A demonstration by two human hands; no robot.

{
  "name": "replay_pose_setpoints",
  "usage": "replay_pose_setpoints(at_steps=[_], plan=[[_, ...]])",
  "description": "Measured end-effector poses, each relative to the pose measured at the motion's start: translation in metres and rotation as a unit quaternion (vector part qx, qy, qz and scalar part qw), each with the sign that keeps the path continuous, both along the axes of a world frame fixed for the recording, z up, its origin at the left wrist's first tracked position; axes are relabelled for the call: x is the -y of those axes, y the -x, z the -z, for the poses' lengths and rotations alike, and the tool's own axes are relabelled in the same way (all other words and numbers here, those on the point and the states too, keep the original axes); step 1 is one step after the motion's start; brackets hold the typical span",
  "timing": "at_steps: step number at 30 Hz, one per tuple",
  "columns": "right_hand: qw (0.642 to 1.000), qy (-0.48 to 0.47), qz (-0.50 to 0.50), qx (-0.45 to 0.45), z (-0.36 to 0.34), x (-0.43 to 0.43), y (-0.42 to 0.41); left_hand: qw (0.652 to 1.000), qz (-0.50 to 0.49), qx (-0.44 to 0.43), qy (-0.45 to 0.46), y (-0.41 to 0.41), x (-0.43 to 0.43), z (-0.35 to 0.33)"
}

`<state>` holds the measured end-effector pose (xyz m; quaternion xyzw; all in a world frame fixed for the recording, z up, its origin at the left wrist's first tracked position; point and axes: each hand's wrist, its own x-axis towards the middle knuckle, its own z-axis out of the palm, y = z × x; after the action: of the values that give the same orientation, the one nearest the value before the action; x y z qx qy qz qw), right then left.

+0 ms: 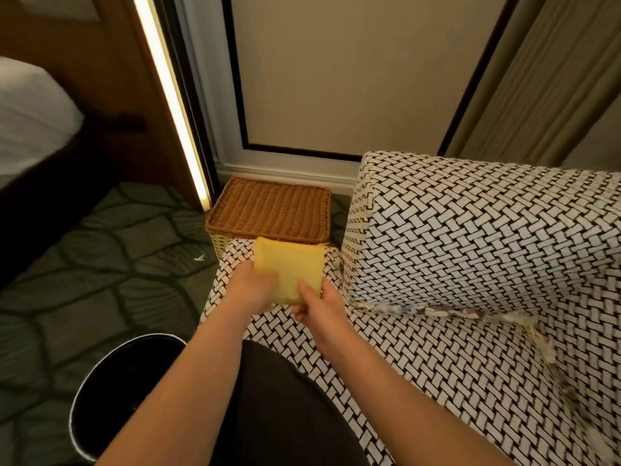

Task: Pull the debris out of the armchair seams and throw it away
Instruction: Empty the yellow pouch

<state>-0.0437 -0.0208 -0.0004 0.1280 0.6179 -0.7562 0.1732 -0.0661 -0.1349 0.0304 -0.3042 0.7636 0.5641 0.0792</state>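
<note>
Atop the armchair, yellow cloth in left hand and right hand

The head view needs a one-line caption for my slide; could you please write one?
Left hand and right hand grip a yellow cloth over the armchair, debris lining its seat seam, bin nearby.

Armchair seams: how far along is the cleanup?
Barely started. Done: nothing evident; paper debris lines the armchair seat seams. In hand: left hand and right hand both hold a folded yellow cloth, no debris. Left: pull the scraps, drop them in the black bin; one scrap lies on the carpet.
</note>
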Motion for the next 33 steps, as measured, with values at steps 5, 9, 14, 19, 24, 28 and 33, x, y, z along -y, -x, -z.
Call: replay_pose_setpoints(at_steps=[5, 9, 14, 19, 24, 28, 33], plan=[[0.998, -0.06, 0.001, -0.021, 0.018, 0.028, 0.047, 0.996, -0.008, -0.069, 0.057, 0.025, 0.021, 0.027], [0.994, -0.103, 0.005, -0.045, 0.033, 0.044, 0.086, 0.989, 0.0, -0.123, 0.076, 0.046, 0.031, 0.051], [0.979, -0.178, 0.025, -0.095, 0.055, 0.061, 0.155, 0.939, 0.126, -0.128, 0.292, 0.067, 0.053, 0.1], [0.975, -0.192, 0.074, -0.086, 0.08, 0.077, 0.228, 0.884, 0.175, -0.121, 0.416, 0.102, 0.069, 0.119], [0.97, -0.218, 0.1, -0.05, 0.112, 0.087, 0.275, 0.885, 0.13, -0.128, 0.429, 0.129, 0.068, 0.122], [0.974, -0.192, 0.116, 0.008, 0.132, 0.09, 0.3, 0.888, 0.123, -0.114, 0.428, 0.133, 0.068, 0.122], [0.974, -0.205, 0.089, 0.024, 0.136, 0.09, 0.305, 0.886, 0.128, -0.114, 0.43, 0.132, 0.068, 0.122]])
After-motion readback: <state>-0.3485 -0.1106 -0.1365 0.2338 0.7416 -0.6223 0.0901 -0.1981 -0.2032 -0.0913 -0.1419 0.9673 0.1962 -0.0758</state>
